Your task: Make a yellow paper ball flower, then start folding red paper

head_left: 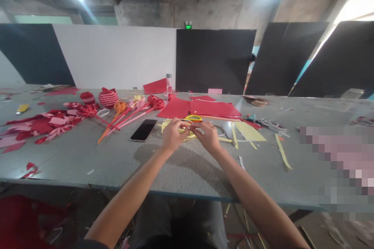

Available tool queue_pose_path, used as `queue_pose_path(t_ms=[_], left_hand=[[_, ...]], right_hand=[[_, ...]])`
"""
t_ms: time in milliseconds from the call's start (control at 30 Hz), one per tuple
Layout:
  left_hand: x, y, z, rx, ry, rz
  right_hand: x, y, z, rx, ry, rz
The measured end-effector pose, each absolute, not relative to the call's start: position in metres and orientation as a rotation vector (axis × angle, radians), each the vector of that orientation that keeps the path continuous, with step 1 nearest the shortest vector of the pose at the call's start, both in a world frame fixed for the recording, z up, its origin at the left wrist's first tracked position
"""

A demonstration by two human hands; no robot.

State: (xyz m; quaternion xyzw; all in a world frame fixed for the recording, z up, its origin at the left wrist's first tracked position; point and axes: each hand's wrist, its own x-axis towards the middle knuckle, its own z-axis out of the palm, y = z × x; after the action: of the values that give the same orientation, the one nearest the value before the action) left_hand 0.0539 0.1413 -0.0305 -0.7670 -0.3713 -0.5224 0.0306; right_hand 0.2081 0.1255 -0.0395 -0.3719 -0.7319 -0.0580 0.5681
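My left hand (pixel 174 135) and my right hand (pixel 208 135) meet over the table, fingertips pinched together almost touching. Between and around them is a thin yellow paper strip (pixel 164 125), curled into loops; the exact part in the fingers is mostly hidden. Just behind the fingers lie scissors with yellow handles (pixel 193 118), partly covered by the hands. A narrow yellow stem (pixel 226 140) sticks out to the right under my right hand. To the left of my left hand rests a black-screened phone (pixel 144 130).
Red paper sheets (pixel 214 108) lie behind the hands. On the left are paper flowers on stems (pixel 125 118), a striped red ball (pixel 108 97) and a heap of red and pink pieces (pixel 46 124). Yellow paper (pixel 249 131) and a white coil (pixel 271 125) lie right. A clear bottle (pixel 168 83) stands behind.
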Motion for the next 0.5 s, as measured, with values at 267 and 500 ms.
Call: queue_pose_path(t_ms=[267, 500], left_hand=[[0.0522, 0.1431, -0.0298, -2.421, -1.145, -1.687], [0.0459, 0.1466, -0.0249, -2.441, -1.161, -1.739]], right_hand=[[0.2096, 0.1259, -0.0399, -0.866, -1.668, -0.12], [0.2124, 0.1258, -0.035, -0.881, -1.724, 0.009]])
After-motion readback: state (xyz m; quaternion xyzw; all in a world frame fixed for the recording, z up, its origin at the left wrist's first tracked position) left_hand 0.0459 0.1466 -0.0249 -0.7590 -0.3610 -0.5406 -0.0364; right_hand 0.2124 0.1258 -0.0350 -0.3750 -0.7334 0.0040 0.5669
